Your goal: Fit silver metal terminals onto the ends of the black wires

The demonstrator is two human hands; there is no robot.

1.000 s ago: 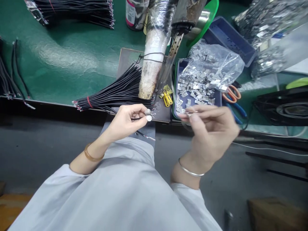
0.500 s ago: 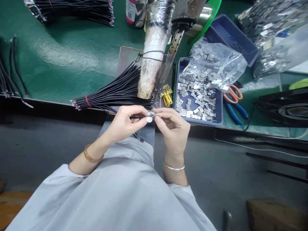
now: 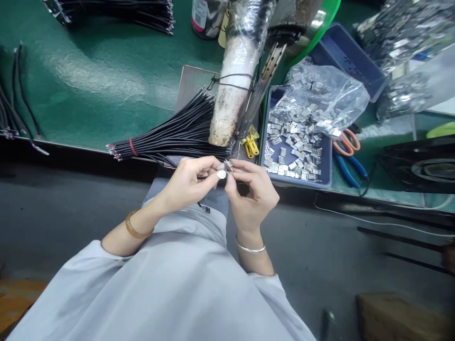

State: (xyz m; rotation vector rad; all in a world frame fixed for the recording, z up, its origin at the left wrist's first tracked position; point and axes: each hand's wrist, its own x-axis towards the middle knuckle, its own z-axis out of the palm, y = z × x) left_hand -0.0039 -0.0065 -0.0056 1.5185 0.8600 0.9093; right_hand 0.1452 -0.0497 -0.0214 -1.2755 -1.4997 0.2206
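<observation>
My left hand is pinched closed around a thin black cable, its end mostly hidden by the fingertips. Opposite it, my right hand has thumb and fingers closed on a small silver USB connector. The fingertips of both hands nearly touch, and fine detail at the joint is too small to make out. Below the left hand, another cable end with a metal plug lies over my lap. Just beyond the hands rests a bundle of black cables tied with a red band.
A soldering iron and a wrapped white tube point down toward the hands. To the right is a blue tray of metal connectors under a plastic bag. Pliers lie beside it. More cables sit at the back.
The fingers of my right hand have shifted slightly, and the silver connector now shows tilted upward between the fingertips. My view has moved a little; both hands stay together.
</observation>
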